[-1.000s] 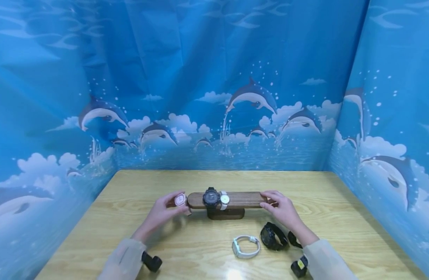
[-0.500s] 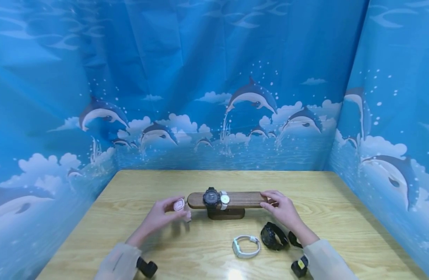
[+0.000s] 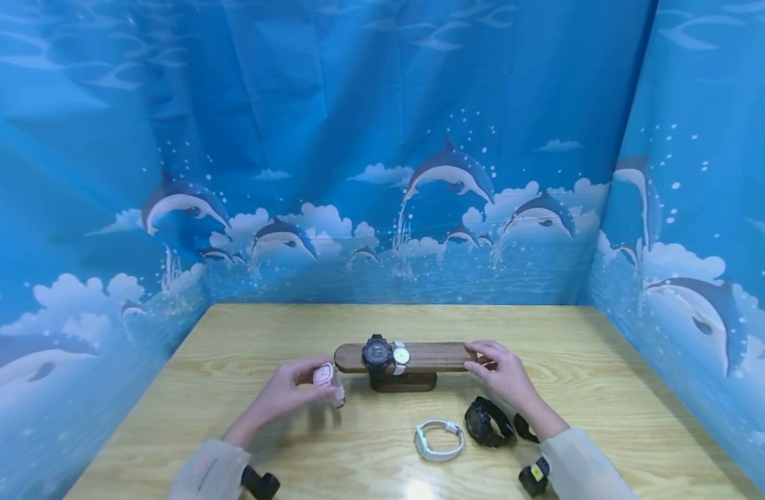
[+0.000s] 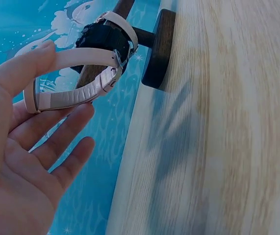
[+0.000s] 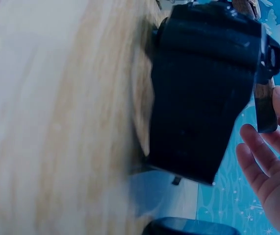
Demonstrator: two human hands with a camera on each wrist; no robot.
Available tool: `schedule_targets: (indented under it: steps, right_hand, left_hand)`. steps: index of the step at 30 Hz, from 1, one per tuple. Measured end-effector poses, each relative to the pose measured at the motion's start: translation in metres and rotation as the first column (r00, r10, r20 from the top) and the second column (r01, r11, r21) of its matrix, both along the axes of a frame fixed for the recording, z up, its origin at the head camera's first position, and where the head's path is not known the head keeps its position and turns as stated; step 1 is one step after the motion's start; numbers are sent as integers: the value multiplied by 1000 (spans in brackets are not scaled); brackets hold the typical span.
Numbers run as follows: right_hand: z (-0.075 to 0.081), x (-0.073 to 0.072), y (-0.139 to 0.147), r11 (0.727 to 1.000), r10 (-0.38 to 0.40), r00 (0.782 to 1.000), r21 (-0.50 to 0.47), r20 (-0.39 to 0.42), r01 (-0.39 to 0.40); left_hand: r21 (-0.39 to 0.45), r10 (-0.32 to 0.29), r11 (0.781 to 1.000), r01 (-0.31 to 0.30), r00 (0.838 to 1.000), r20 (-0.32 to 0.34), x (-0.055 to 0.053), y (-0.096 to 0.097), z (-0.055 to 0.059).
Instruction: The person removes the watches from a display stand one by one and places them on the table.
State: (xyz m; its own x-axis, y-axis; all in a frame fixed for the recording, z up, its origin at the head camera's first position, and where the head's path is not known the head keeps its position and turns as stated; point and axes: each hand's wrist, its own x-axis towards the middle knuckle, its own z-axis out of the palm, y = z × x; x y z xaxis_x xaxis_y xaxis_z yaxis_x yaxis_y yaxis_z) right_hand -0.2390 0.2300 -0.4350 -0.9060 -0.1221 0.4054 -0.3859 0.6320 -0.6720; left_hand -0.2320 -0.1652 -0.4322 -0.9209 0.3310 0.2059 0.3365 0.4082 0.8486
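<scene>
My left hand (image 3: 285,396) pinches a pale pink watch (image 3: 323,375) between thumb and fingers, just left of and below the rounded end of a dark wooden watch stand (image 3: 435,355). In the left wrist view, its buckled strap (image 4: 83,58) forms a loop, with the other fingers spread beneath. A chunky black watch (image 3: 376,353) and a slim white watch (image 3: 400,356) sit side by side around the stand's bar. At the bar's right end, my right hand (image 3: 504,375) holds it with thumb and fingers. The right wrist view shows that bar end (image 5: 266,110) at the thumb.
On the table (image 3: 264,326), in front of the stand, lie a buckled pale watch (image 3: 441,442) and a large black watch (image 3: 482,422). Another black item (image 3: 523,427) is partly hidden by the right forearm. Blue dolphin-printed curtains (image 3: 370,173) surround the table.
My left hand has drawn the pink watch slightly away from the bar's left end, then lower and nearer to me. My right hand has stayed on the stand.
</scene>
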Motion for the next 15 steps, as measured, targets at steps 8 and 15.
schedule_targets:
  steps: [8,15]
  right_hand:
    - [-3,-2,1,1000,-7,1000,-3,14,7]
    - [-3,-2,2,1000,-8,1000,-4,20,8]
  left_hand:
    - [-33,-48,998,48,999,9,7,7,5]
    - [-45,-108,993,107,994,-13,11,14,3]
